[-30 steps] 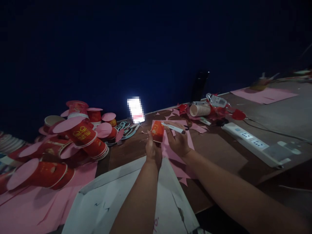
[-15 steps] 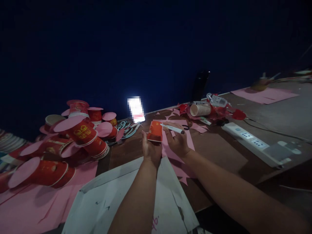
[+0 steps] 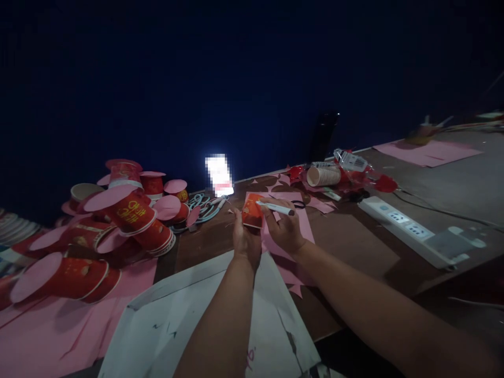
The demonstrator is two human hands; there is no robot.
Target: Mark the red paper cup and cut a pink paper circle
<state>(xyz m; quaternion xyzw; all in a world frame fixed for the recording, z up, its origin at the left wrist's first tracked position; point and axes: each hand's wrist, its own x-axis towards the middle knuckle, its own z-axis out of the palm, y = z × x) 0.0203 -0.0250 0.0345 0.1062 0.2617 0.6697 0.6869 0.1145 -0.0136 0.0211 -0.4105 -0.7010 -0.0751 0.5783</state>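
Observation:
My left hand is closed around a red paper cup, its pale rim edge towards me. In my right hand is a white marker pen with a dark end. The pen's tip meets or nearly meets the upper right of the cup; I cannot tell which. Beneath both hands lies a pink paper sheet with cut edges. Closer to me, a white paper or board with a few marks sits under my left forearm.
Red paper cups with pink discs pile up at left on pink sheets. A lit screen stands behind a coiled cable. To the right are a cup stack in plastic wrapping and a white power strip.
The cup has shifted slightly right and tilted in my left hand. The pen has moved a little left and down across it. The camera view has barely shifted.

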